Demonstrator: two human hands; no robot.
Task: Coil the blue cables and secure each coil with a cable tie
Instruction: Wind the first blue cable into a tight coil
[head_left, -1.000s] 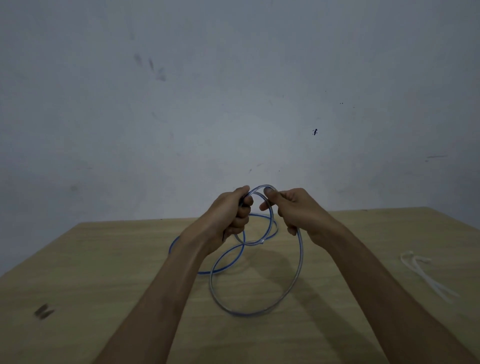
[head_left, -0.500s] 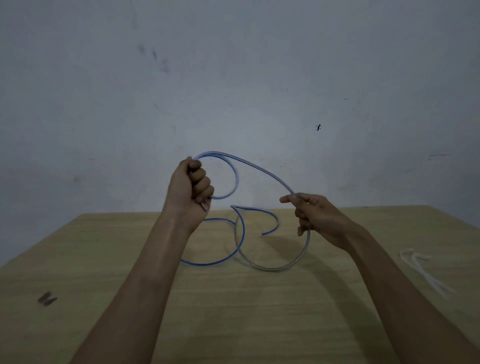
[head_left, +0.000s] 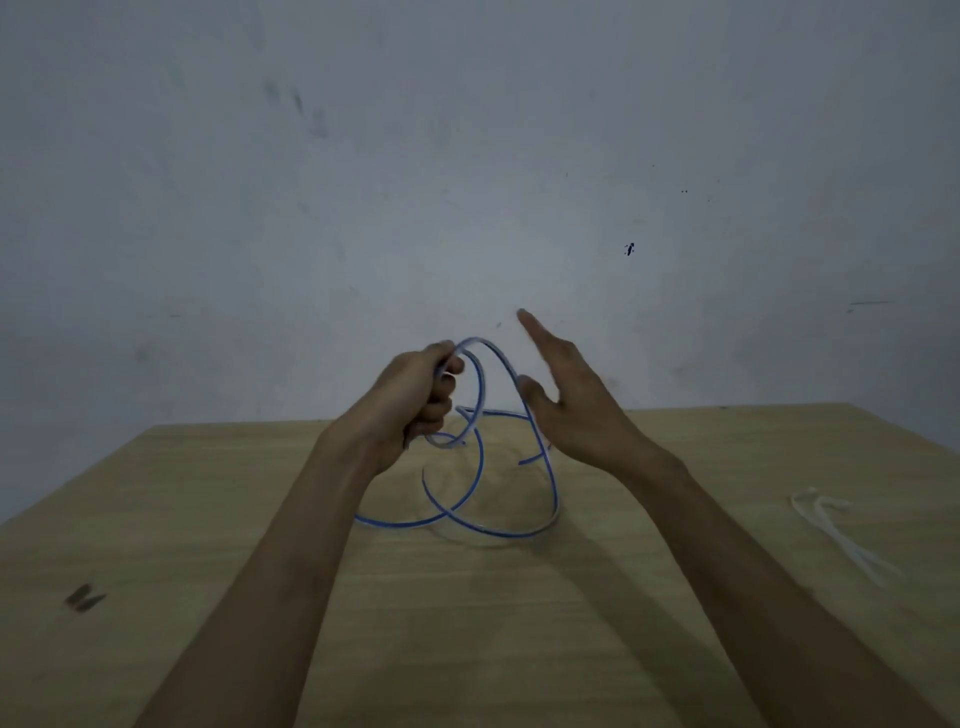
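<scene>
A blue cable (head_left: 480, 470) hangs in loose loops above the wooden table (head_left: 467, 623), its lowest turns near the tabletop. My left hand (head_left: 415, 400) grips the top of the loops in a closed fist. Just right of the loops, my right hand (head_left: 566, 395) has its fingers straight, and its thumb touches the outer loop. White cable ties (head_left: 836, 535) lie on the table at the right.
A grey wall (head_left: 467, 156) rises behind the table's far edge. A small dark mark (head_left: 83, 597) sits on the tabletop at the left.
My right hand has let go of the cable and opened its fingers. My left hand has dropped lower with the loops, and another turn now hangs from it.
</scene>
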